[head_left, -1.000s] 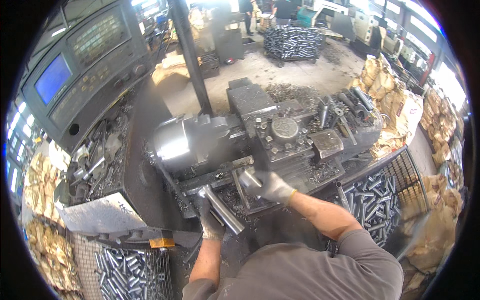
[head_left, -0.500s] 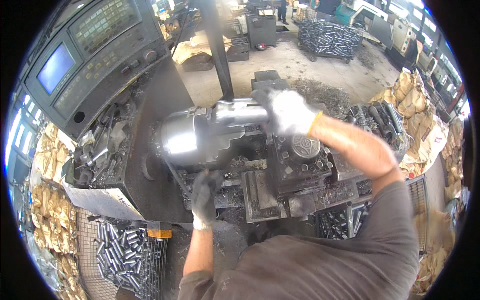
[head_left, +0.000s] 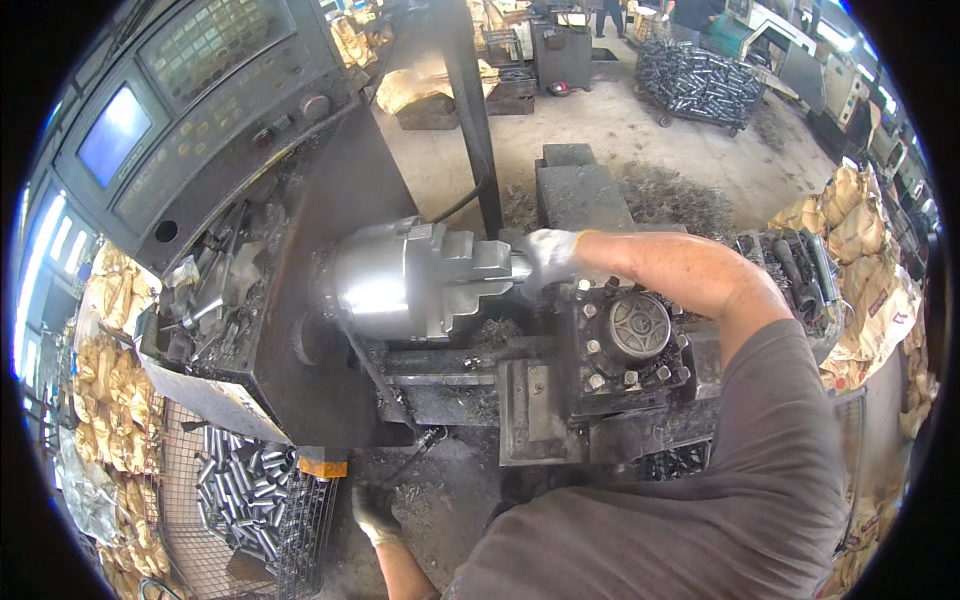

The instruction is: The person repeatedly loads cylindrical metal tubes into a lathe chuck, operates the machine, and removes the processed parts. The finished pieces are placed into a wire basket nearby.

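My right hand (head_left: 552, 258), in a whitish work glove, is closed around the outer end of a shiny metal cylinder (head_left: 519, 266). The cylinder's other end sits between the stepped jaws (head_left: 478, 270) of a lathe chuck (head_left: 385, 280). Low down in front of the machine, my left hand (head_left: 375, 512) wears a dark-stained glove and has its fingers curled. A thin dark rod (head_left: 415, 460) slants up from it toward the machine bed. The fingers look wrapped round the rod's lower end, though they are partly hidden.
A square tool post (head_left: 625, 345) stands just right of the chuck. The control panel (head_left: 140, 150) rises at the left. A wire basket (head_left: 180, 510) of metal tubes sits at lower left. Tools and scraps fill a tray (head_left: 165, 375). A loaded cart (head_left: 700, 85) stands far back.
My left hand has dropped from below the chuck to the rod lower down. My right hand has shifted slightly lower, onto the cylinder's end. The head view has shifted a little.
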